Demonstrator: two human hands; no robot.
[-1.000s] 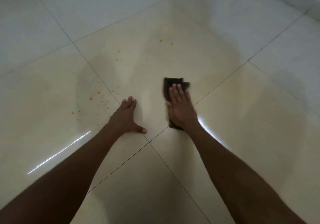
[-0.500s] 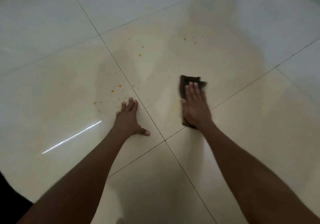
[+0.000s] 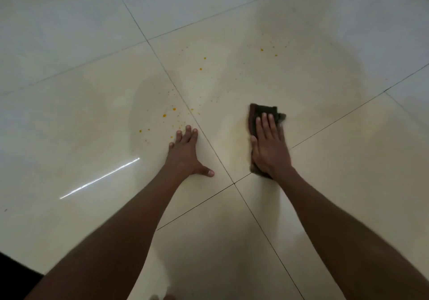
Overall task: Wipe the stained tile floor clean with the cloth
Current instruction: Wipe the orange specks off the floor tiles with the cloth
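One dark cloth (image 3: 263, 111) lies flat on the tile floor (image 3: 336, 183) under the right hand (image 3: 269, 146), whose straight fingers press it down for wiping. The left hand (image 3: 185, 153), spread flat and holding nothing, probably braces the body. Three loose clusters of orange spots (image 3: 167, 118) remain, as far as the glare shows.

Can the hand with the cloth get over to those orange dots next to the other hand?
Probably yes. The right hand lies flat on the dark cloth, and only bare tile separates it from the orange spots. The left hand, flat on the floor beside them, might need to shift.
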